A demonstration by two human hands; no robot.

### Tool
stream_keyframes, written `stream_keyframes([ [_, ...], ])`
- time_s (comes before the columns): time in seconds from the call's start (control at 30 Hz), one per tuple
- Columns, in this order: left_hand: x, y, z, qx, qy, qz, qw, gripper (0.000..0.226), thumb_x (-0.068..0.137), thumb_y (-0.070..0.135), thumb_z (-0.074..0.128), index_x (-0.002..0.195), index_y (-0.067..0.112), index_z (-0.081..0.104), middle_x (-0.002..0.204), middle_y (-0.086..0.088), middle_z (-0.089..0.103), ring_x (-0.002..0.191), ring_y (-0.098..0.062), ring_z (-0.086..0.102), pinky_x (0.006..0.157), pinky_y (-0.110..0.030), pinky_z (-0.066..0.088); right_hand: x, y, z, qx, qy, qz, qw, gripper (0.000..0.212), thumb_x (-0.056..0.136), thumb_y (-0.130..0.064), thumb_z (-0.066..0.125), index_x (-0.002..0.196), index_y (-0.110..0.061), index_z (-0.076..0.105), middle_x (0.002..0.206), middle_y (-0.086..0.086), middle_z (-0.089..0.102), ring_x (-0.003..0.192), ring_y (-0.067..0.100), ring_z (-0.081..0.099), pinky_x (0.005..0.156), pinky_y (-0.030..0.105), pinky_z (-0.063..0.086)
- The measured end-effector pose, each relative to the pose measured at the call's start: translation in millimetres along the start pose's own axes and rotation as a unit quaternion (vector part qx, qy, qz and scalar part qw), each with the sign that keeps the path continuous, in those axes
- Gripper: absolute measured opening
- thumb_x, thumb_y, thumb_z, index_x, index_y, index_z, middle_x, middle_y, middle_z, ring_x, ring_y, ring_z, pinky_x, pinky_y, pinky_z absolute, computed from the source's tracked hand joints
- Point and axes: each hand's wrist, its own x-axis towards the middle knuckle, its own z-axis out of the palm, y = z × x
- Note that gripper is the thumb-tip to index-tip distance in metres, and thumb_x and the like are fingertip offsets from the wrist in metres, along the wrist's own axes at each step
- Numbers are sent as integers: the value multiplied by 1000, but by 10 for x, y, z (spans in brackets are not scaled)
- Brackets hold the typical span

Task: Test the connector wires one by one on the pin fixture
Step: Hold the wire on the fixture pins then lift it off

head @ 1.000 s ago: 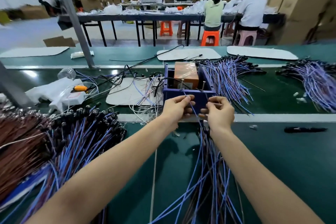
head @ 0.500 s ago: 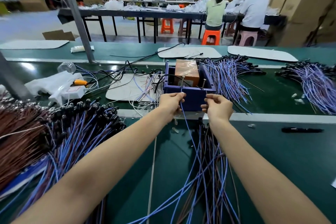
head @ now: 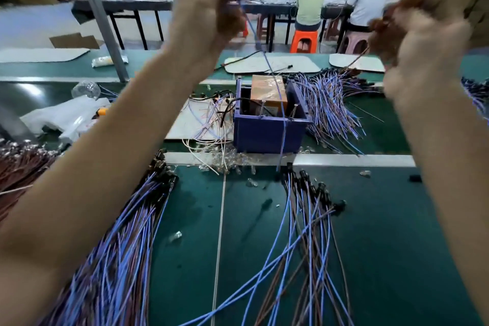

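Clearly you're midway: your left hand (head: 211, 8) pinches a thin blue wire (head: 267, 66) above the dark blue box fixture (head: 267, 132) at twelve o'clock, your right hand (head: 420, 42) grips a brown wire (head: 357, 58), and many loose blue and brown wires (head: 307, 233) wait on the green desk (head: 397, 246).

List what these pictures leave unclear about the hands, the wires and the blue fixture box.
- Left hand, head view: motion blur hides how its fingers pinch the blue wire.
- Right hand, head view: blurred; the end of the brown wire is hidden in it.
- Blue fixture box: its pins are too small to tell whether anything touches them.
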Motion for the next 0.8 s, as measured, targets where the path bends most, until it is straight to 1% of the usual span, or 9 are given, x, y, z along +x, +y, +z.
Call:
stream_keyframes([
  [0.1,-209,99,-8,9,-46,-5,999,14,98,18,51,97,9,63,63,4,62,48,-3,50,48,-17,45,-189,-151,-34,36,-37,10,999,16,86,6,53,94,-6,60,71,5,65,58,18,63,53,24,48],
  [0.2,-530,-90,-155,84,-81,-100,988,19,90,26,54,96,15,69,64,6,58,49,-3,45,46,-16,43,-583,-36,-216,-44,-64,98,992,22,89,5,50,83,-12,61,73,2,67,56,15,60,47,21,46],
  [0.3,-865,-384,-383,165,-91,-201,961,21,85,29,57,88,19,76,59,6,54,49,-7,39,45,-14,36,-975,150,-436,-107,-94,198,970,27,89,6,50,76,-15,62,71,-1,70,50,11,59,42,17,44],
  [0.37,-1028,-587,-511,203,-110,-253,940,22,84,29,58,85,20,77,56,5,52,51,-10,33,45,-16,30,-1132,279,-543,-120,-103,240,958,27,89,7,51,76,-14,62,70,-1,71,48,10,59,40,16,44],
  [0.43,-1082,-771,-582,218,-101,-286,928,22,90,24,57,85,18,78,56,4,52,48,-9,34,44,-15,30,-1155,422,-583,-132,-94,254,953,26,90,7,51,78,-13,62,70,-1,71,47,9,59,39,17,44],
  [0.5,-1027,-958,-580,224,-57,-295,927,24,95,18,55,84,16,77,57,3,54,44,-7,37,42,-15,35,-1064,597,-571,-155,-69,253,953,24,91,6,51,79,-12,62,72,2,70,46,9,59,39,17,43],
  [0.6,-864,-1209,-476,229,8,-272,935,22,97,15,53,89,9,72,62,0,56,41,-4,42,43,-16,42,-892,911,-505,-184,-39,259,947,23,92,6,51,80,-11,60,77,4,67,44,6,59,39,17,43],
  [0.7,-695,-1403,-351,255,22,-253,933,21,97,13,53,95,-1,69,65,-4,60,42,-3,48,48,-17,50,-784,1208,-436,-181,-12,267,947,24,93,6,49,79,-12,58,78,4,65,43,6,59,39,17,42],
  [0.8,-565,-1507,-279,276,11,-255,927,23,97,10,52,101,-7,67,69,-7,61,45,-3,50,52,-17,54,-711,1398,-382,-184,12,271,945,25,94,5,49,77,-12,57,78,4,65,44,7,59,38,17,42],
])
